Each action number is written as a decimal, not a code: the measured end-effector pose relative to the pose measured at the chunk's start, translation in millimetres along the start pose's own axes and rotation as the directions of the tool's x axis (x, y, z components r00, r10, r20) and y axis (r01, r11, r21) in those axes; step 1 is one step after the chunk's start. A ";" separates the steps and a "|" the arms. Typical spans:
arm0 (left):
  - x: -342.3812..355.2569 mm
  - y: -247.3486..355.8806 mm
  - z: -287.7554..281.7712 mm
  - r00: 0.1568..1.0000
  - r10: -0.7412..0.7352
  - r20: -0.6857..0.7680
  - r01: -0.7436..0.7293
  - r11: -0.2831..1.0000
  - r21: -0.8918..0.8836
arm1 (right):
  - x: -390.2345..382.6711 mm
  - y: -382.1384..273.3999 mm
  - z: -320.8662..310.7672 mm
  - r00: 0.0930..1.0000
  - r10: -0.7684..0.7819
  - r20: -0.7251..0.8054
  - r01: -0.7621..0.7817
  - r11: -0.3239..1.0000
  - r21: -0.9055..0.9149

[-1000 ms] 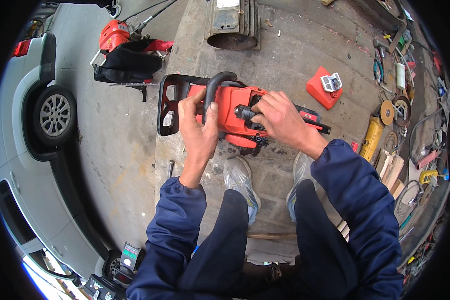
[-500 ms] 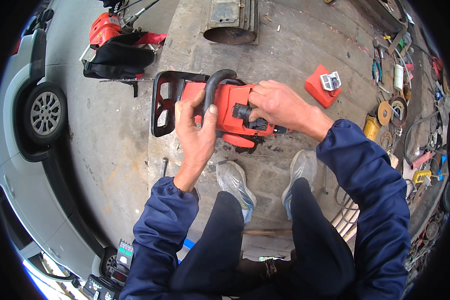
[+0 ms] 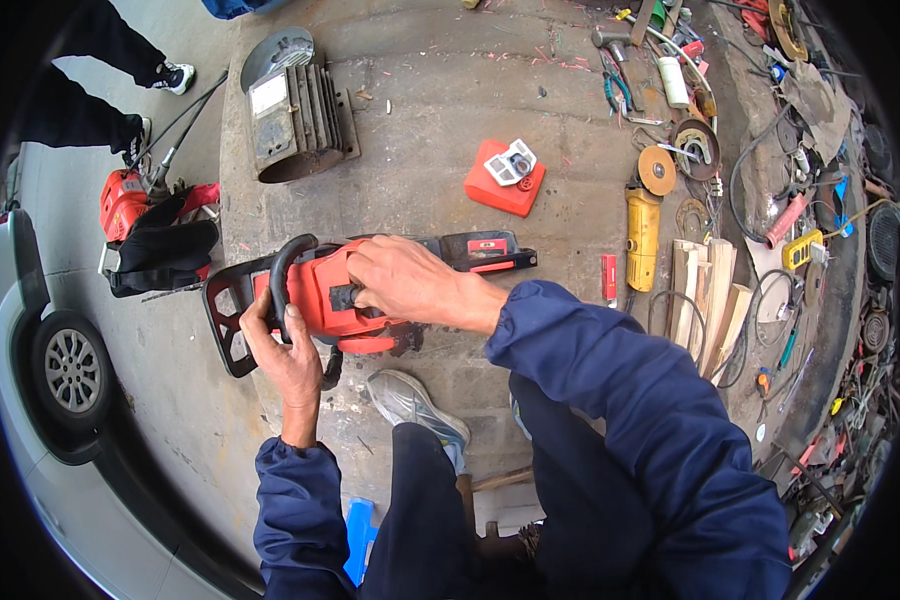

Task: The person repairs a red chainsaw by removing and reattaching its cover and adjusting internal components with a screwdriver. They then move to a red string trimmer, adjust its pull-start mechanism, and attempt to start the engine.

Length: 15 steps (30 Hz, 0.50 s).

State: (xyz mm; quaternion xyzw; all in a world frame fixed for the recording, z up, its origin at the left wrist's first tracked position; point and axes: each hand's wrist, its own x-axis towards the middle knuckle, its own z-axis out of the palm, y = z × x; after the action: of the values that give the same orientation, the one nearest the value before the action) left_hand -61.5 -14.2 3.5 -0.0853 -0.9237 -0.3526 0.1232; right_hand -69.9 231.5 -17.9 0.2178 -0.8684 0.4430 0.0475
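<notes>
A red and black chainsaw (image 3: 315, 285) lies on the concrete floor in front of my feet. My left hand (image 3: 286, 352) is closed round its black tubular handle (image 3: 283, 268), thumb on the near side. On top of the red body my right hand (image 3: 415, 283) bends down beside a black part (image 3: 344, 297). Its thumb and fingers are drawn together there, and the hand hides what they grip. A black frame with openings (image 3: 228, 322) forms the saw's left end. Dark stains mark the floor under the body.
Beyond the saw are a red container (image 3: 500, 197) with a pale metal part (image 3: 513, 161) on it and a finned metal housing (image 3: 305, 120). An angle grinder (image 3: 642, 235), wood strips (image 3: 715, 300) and tools lie right. A car (image 3: 60, 460) and another person's legs (image 3: 95, 95) are left.
The view has shifted, so the saw and both hands now appear further left and lower. Another person's legs have come into view. Both hands stay at the same parts of the saw.
</notes>
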 end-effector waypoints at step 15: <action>-2.9 9.1 -1.3 0.996 -0.063 -0.058 0.063 0.998 0.002 | -86.4 144.9 -96.5 0.521 0.781 -0.345 -0.850 0.440 -0.289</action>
State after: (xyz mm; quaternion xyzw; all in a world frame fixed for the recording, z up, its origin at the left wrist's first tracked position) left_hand -56.3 -8.6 9.4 -0.0456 -0.9226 -0.3570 0.1390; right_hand -63.6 411.1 -92.0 -0.2812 -0.9308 0.2263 -0.0571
